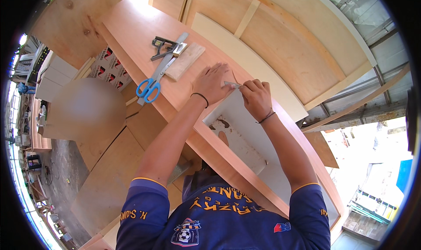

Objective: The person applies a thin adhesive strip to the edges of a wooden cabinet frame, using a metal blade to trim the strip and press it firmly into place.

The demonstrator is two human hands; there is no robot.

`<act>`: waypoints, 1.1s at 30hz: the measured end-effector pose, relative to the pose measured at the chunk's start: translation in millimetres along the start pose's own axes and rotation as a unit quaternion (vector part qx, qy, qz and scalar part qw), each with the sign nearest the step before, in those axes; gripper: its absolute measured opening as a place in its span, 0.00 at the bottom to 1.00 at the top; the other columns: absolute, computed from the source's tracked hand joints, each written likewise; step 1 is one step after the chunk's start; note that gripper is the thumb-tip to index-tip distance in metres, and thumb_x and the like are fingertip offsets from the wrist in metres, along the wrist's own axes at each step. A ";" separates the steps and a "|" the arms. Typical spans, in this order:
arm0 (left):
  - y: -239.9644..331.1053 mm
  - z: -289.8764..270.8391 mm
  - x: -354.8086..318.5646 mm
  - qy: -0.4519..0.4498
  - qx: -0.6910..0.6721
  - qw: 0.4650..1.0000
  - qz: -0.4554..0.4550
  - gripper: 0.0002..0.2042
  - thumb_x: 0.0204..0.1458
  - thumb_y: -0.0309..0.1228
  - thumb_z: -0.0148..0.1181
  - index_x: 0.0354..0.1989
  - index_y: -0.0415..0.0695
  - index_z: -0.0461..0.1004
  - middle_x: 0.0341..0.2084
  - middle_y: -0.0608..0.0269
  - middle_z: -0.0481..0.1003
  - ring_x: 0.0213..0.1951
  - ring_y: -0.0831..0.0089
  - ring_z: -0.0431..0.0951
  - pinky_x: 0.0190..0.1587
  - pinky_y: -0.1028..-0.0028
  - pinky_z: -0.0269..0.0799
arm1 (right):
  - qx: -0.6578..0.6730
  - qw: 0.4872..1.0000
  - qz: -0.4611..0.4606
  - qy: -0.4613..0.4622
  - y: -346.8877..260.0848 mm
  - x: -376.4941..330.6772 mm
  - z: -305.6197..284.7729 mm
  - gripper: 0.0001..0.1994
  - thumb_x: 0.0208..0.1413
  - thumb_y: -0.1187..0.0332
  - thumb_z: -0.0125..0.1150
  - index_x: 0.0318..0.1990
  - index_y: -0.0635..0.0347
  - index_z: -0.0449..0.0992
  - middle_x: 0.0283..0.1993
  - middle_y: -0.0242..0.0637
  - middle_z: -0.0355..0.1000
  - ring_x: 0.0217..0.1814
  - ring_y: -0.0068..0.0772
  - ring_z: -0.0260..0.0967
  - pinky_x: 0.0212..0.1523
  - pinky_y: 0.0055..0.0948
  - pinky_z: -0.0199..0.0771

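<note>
My left hand (pixel 212 81) lies flat, fingers spread, on the orange-brown laminated top of a cabinet panel (pixel 144 35). My right hand (pixel 255 96) is closed around a small metal blade tool (pixel 231 84), whose tip sits at the panel's inner edge just beside the left hand's fingers. Below both hands opens the white inside of the cabinet (pixel 245 136), stained brown in spots. A thin curl of trimmed edging (pixel 234 76) stands up near the blade.
Blue-handled scissors (pixel 154 80), a metal try square (pixel 165 46) and a small wooden block (pixel 185 61) lie on the panel beyond my left hand. Plywood sheets (pixel 280 39) lean at the far right. More boards (pixel 105 180) and printed cartons (pixel 109 68) sit below left.
</note>
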State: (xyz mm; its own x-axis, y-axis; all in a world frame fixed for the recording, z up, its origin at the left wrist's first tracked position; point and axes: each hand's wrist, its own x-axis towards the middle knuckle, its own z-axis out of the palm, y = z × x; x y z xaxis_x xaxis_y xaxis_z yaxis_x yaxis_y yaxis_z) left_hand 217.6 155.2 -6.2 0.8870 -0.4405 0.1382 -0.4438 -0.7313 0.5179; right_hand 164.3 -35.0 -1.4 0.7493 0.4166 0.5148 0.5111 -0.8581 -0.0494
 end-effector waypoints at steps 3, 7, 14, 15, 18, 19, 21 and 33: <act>-6.5 3.5 -1.1 0.021 0.010 1.000 -0.005 0.32 0.53 0.46 0.57 0.63 0.41 0.59 0.59 0.59 0.67 0.67 0.64 0.55 0.69 0.62 0.45 | 0.001 1.000 0.005 0.001 -3.8 5.5 0.2 0.05 0.44 0.74 0.59 0.31 0.51 0.74 0.34 0.26 0.69 0.41 0.30 0.67 0.41 0.36 0.60; -7.7 5.8 -0.6 0.020 -0.017 1.000 0.003 0.31 0.55 0.46 0.55 0.62 0.42 0.59 0.58 0.59 0.68 0.67 0.63 0.56 0.68 0.61 0.46 | 0.036 0.998 0.025 0.036 0.1 4.9 6.4 0.05 0.45 0.73 0.60 0.31 0.51 0.76 0.34 0.26 0.71 0.41 0.30 0.67 0.41 0.36 0.59; -7.1 9.3 3.9 0.069 0.059 0.992 0.083 0.25 0.54 0.44 0.55 0.58 0.44 0.66 0.59 0.57 0.67 0.64 0.61 0.60 0.65 0.59 0.52 | 0.045 0.973 0.122 0.190 9.9 -0.6 -24.7 0.03 0.48 0.72 0.62 0.31 0.53 0.77 0.32 0.28 0.73 0.36 0.33 0.69 0.39 0.35 0.61; -7.7 7.8 1.2 0.062 0.088 0.989 0.101 0.24 0.53 0.43 0.55 0.57 0.44 0.68 0.58 0.57 0.68 0.64 0.60 0.61 0.64 0.59 0.53 | 0.045 0.967 0.134 0.211 11.3 -4.9 -36.0 0.03 0.46 0.74 0.63 0.30 0.55 0.77 0.31 0.31 0.73 0.35 0.36 0.70 0.37 0.36 0.63; -13.0 11.9 4.0 0.059 0.090 0.979 0.170 0.19 0.52 0.40 0.56 0.51 0.47 0.74 0.57 0.58 0.69 0.63 0.58 0.62 0.64 0.58 0.55 | 0.043 0.959 0.155 0.232 16.9 -33.9 -70.8 0.04 0.45 0.76 0.64 0.29 0.56 0.77 0.32 0.35 0.74 0.35 0.39 0.70 0.36 0.38 0.65; -29.4 14.9 4.5 0.044 0.094 0.976 0.190 0.17 0.53 0.38 0.55 0.50 0.48 0.76 0.57 0.57 0.70 0.63 0.58 0.62 0.64 0.57 0.54 | 0.060 0.957 0.170 0.228 11.2 -42.4 -82.6 0.04 0.44 0.76 0.64 0.29 0.56 0.77 0.32 0.36 0.74 0.35 0.41 0.70 0.35 0.39 0.66; -25.5 8.6 -0.7 0.026 0.079 0.982 0.172 0.17 0.56 0.37 0.53 0.53 0.50 0.74 0.59 0.62 0.68 0.64 0.58 0.61 0.66 0.54 0.49 | 0.083 0.952 0.211 0.206 -0.6 -70.5 -112.0 0.04 0.46 0.77 0.64 0.30 0.58 0.77 0.32 0.37 0.73 0.36 0.40 0.70 0.37 0.36 0.67; 10.3 37.6 33.0 -0.086 0.198 0.963 0.161 0.27 0.63 0.45 0.41 0.68 0.45 0.55 0.69 0.60 0.51 0.71 0.62 0.46 0.69 0.53 0.37 | 0.334 0.753 0.518 0.232 -138.8 -232.5 -190.8 0.05 0.52 0.75 0.63 0.35 0.65 0.77 0.32 0.35 0.73 0.32 0.23 0.68 0.35 0.22 0.67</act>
State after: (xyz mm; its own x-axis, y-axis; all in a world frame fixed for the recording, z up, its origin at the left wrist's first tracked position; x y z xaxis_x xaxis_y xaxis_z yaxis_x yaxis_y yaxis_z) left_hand 237.6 113.5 -28.1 0.6757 -0.7329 0.0796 -0.7368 -0.6679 0.1048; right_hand -161.2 -70.0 49.1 0.7434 -0.6541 0.1398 -0.0317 -0.2433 -0.9694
